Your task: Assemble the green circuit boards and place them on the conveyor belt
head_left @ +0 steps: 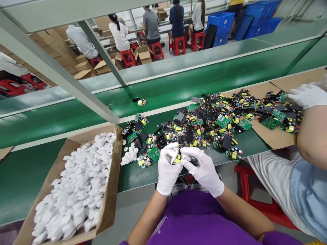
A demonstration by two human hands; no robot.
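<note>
left hand and right hand, both gloved, meet at the table's near edge, pinched together on a small circuit board between the fingertips. the board looks light, stiff and fragile; best gripped by its edges. a heap of boards crowds behind; a carton of white pads lies left; a co-worker's gloved hand reaches at right.
</note>
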